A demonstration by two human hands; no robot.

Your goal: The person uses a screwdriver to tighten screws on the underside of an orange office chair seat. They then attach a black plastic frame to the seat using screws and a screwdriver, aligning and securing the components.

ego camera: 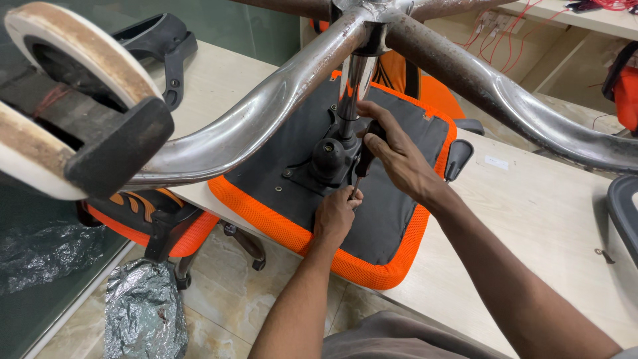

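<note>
Right hand (392, 156) grip closed round screwdriver (365, 159); left hand (335, 214) pinching its tip (screw hidden) on upturned orange seat (392, 259), bench (545, 206).

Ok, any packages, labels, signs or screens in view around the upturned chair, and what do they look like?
No screens or signs.
Label: small pale rectangular sticker, flat on the beige table right of the orange seat.
Foil bundle: crumpled silver wrapping on the tiled floor, lower left.
Plastic wrap: dark, crinkled, clear sheet at the left edge, beside the foil bundle.
</note>
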